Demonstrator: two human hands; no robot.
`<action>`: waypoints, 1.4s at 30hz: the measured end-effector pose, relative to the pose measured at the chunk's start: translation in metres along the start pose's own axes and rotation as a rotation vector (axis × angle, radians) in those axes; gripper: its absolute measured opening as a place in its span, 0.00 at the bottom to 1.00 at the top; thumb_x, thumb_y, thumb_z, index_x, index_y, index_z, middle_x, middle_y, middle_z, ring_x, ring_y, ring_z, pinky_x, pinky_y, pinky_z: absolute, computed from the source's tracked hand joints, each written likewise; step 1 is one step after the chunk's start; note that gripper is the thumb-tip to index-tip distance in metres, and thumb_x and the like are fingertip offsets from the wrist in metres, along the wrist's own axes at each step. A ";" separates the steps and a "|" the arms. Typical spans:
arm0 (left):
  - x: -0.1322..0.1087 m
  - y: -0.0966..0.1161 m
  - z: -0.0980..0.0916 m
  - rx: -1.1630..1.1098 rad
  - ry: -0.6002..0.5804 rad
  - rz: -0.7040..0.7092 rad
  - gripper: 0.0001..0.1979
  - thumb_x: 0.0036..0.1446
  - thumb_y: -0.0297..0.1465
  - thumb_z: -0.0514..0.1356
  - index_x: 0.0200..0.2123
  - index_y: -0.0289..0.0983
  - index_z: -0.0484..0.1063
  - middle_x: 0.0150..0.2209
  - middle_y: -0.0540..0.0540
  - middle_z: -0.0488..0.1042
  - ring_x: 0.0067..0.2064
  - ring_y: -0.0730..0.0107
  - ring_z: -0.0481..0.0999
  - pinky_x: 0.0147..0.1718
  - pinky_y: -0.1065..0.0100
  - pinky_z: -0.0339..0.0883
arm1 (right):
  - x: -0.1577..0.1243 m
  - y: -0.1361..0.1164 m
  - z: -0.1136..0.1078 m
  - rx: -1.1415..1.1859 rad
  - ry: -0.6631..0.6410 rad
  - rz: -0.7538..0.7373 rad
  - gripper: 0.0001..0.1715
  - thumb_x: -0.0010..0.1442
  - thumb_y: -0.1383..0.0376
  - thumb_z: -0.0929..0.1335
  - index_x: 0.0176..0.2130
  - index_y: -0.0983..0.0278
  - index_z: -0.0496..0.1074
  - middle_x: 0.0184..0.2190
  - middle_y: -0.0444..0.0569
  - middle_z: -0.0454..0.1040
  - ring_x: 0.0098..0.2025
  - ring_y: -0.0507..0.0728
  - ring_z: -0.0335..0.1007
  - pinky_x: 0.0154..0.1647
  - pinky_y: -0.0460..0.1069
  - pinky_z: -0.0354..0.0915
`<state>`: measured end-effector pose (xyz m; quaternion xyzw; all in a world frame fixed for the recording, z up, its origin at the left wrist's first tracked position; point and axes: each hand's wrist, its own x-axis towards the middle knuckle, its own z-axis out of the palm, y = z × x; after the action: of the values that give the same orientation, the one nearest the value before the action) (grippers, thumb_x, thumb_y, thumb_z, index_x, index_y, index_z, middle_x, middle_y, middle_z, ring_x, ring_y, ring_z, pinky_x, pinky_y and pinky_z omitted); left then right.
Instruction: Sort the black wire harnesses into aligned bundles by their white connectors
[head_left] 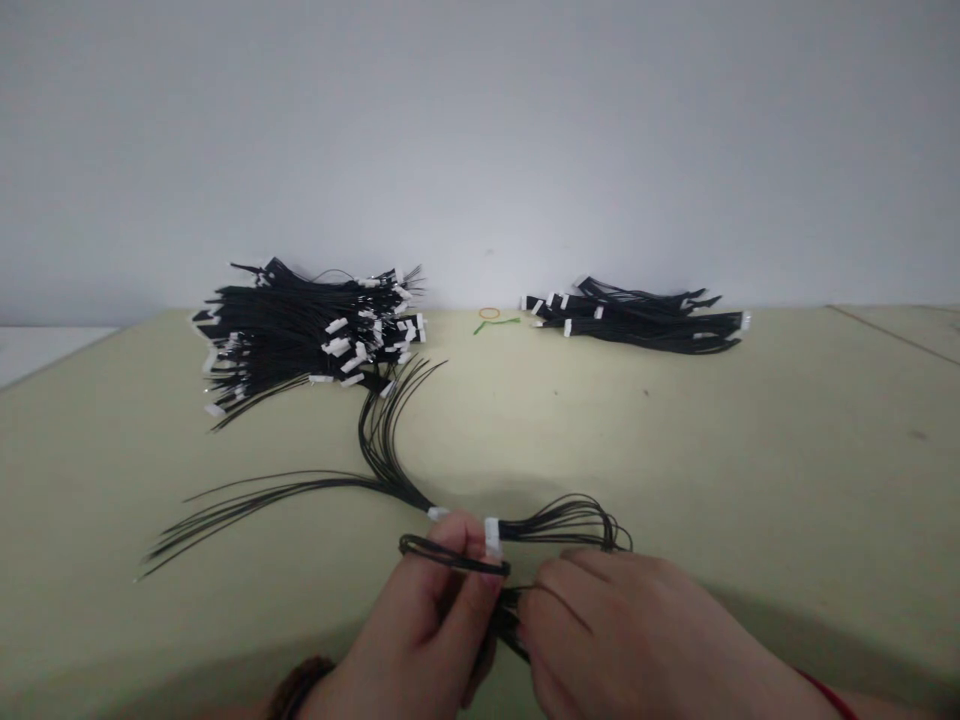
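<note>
Fingers of your left hand pinch black wires near a white plug, lower center, likely steadying; your right hand curls on them, tips hidden. Big pile upper left, small pile upper right, probably spaced for elbow room.

The place looked like a wiring workshop: beyond and left of the left hand, a heap of black wires with white connectors lay on a plain tabletop; beyond the right hand sat a smaller pile, before a pale wall.
</note>
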<state>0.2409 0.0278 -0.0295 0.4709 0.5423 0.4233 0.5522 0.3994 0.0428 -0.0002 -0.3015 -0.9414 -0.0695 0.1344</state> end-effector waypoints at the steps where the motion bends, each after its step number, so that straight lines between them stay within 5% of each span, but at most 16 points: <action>1: 0.000 0.000 0.000 0.005 -0.021 -0.009 0.14 0.53 0.42 0.57 0.29 0.37 0.69 0.24 0.51 0.65 0.23 0.77 0.60 0.19 0.77 0.56 | 0.000 0.000 -0.001 -0.025 -0.009 -0.023 0.11 0.54 0.73 0.62 0.23 0.63 0.59 0.18 0.43 0.64 0.21 0.53 0.61 0.21 0.48 0.51; 5: 0.001 0.001 0.000 0.001 -0.137 -0.137 0.18 0.54 0.48 0.53 0.33 0.37 0.64 0.18 0.58 0.55 0.16 0.80 0.51 0.13 0.78 0.47 | -0.001 0.000 -0.007 -0.041 -0.073 -0.030 0.11 0.55 0.75 0.61 0.23 0.64 0.60 0.18 0.44 0.65 0.23 0.53 0.62 0.22 0.47 0.53; 9: 0.002 0.002 0.001 0.021 -0.147 -0.142 0.20 0.53 0.50 0.52 0.33 0.37 0.62 0.17 0.59 0.54 0.17 0.81 0.51 0.13 0.78 0.48 | 0.003 0.005 -0.021 0.151 -0.251 0.140 0.09 0.53 0.74 0.62 0.24 0.64 0.65 0.20 0.43 0.69 0.22 0.52 0.64 0.21 0.46 0.53; 11: 0.002 0.002 0.002 -0.007 -0.144 -0.146 0.21 0.53 0.51 0.52 0.33 0.37 0.61 0.16 0.59 0.54 0.16 0.81 0.51 0.13 0.79 0.47 | 0.006 0.016 -0.032 0.436 -0.340 0.310 0.10 0.55 0.72 0.62 0.28 0.62 0.69 0.23 0.42 0.71 0.23 0.51 0.65 0.23 0.44 0.56; 15: 0.003 0.003 0.004 -0.070 -0.143 -0.180 0.22 0.50 0.52 0.54 0.33 0.38 0.60 0.15 0.61 0.51 0.14 0.82 0.48 0.11 0.79 0.45 | 0.005 0.058 -0.054 1.395 -0.585 0.492 0.14 0.60 0.66 0.59 0.29 0.65 0.71 0.21 0.42 0.66 0.22 0.47 0.62 0.23 0.42 0.59; 17: 0.003 0.005 0.005 -0.088 -0.116 -0.187 0.21 0.50 0.51 0.55 0.32 0.38 0.60 0.16 0.60 0.52 0.15 0.83 0.48 0.12 0.79 0.47 | 0.003 0.080 -0.057 1.596 -0.406 0.452 0.09 0.58 0.65 0.63 0.31 0.66 0.71 0.23 0.43 0.67 0.24 0.47 0.62 0.24 0.42 0.60; 21: 0.004 0.007 0.005 -0.106 -0.113 -0.188 0.21 0.50 0.51 0.55 0.32 0.38 0.61 0.17 0.60 0.52 0.16 0.83 0.48 0.13 0.79 0.47 | 0.003 0.107 -0.050 1.542 0.073 0.460 0.07 0.56 0.65 0.67 0.28 0.64 0.74 0.24 0.43 0.69 0.27 0.47 0.64 0.30 0.43 0.64; 23: 0.004 0.006 0.004 -0.092 -0.124 -0.175 0.22 0.49 0.52 0.55 0.30 0.38 0.60 0.17 0.60 0.52 0.15 0.83 0.48 0.12 0.79 0.45 | 0.006 0.109 -0.051 1.568 0.395 0.556 0.20 0.62 0.64 0.58 0.27 0.66 0.74 0.32 0.40 0.72 0.31 0.44 0.66 0.31 0.42 0.62; 25: 0.003 0.003 0.003 -0.078 -0.125 -0.178 0.23 0.49 0.53 0.54 0.30 0.38 0.61 0.16 0.60 0.52 0.15 0.83 0.49 0.12 0.79 0.45 | 0.010 0.103 -0.056 1.625 0.647 0.710 0.35 0.61 0.69 0.43 0.29 0.71 0.72 0.39 0.34 0.70 0.24 0.37 0.62 0.22 0.39 0.53; 27: 0.003 -0.001 0.001 -0.064 -0.102 -0.179 0.22 0.49 0.53 0.54 0.31 0.38 0.64 0.18 0.58 0.55 0.16 0.82 0.51 0.13 0.79 0.48 | 0.013 0.091 -0.063 1.698 0.645 0.790 0.37 0.58 0.71 0.40 0.31 0.73 0.70 0.33 0.33 0.71 0.14 0.32 0.49 0.15 0.38 0.40; 29: 0.002 -0.002 -0.001 -0.059 -0.066 -0.150 0.21 0.50 0.51 0.56 0.33 0.39 0.67 0.23 0.54 0.62 0.21 0.80 0.57 0.17 0.79 0.55 | 0.013 0.074 -0.064 1.747 0.297 0.716 0.25 0.63 0.64 0.49 0.34 0.68 0.68 0.24 0.35 0.72 0.09 0.36 0.48 0.12 0.36 0.37; 32: 0.000 0.000 -0.001 -0.084 -0.053 -0.085 0.18 0.50 0.48 0.58 0.34 0.39 0.70 0.30 0.49 0.67 0.29 0.75 0.64 0.25 0.77 0.63 | 0.009 0.046 -0.054 1.395 -0.259 0.617 0.09 0.59 0.62 0.62 0.28 0.63 0.63 0.21 0.41 0.73 0.16 0.45 0.62 0.12 0.38 0.50; 36: -0.006 0.006 0.000 -0.099 -0.044 -0.071 0.17 0.51 0.46 0.58 0.35 0.39 0.71 0.24 0.50 0.65 0.22 0.76 0.59 0.16 0.78 0.56 | 0.002 0.022 -0.031 0.536 -0.062 0.524 0.08 0.56 0.66 0.63 0.25 0.60 0.66 0.19 0.40 0.68 0.19 0.49 0.60 0.18 0.44 0.50; 42: -0.011 0.010 0.000 -0.070 -0.087 -0.061 0.15 0.52 0.45 0.58 0.29 0.39 0.71 0.17 0.54 0.58 0.18 0.77 0.54 0.14 0.77 0.52 | -0.003 0.018 -0.022 0.279 0.106 0.284 0.09 0.54 0.69 0.66 0.24 0.61 0.63 0.19 0.38 0.65 0.19 0.50 0.60 0.20 0.48 0.49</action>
<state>0.2410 0.0190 -0.0179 0.4526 0.5166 0.4042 0.6040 0.4170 0.0504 0.0208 -0.4058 -0.8814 0.0656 0.2326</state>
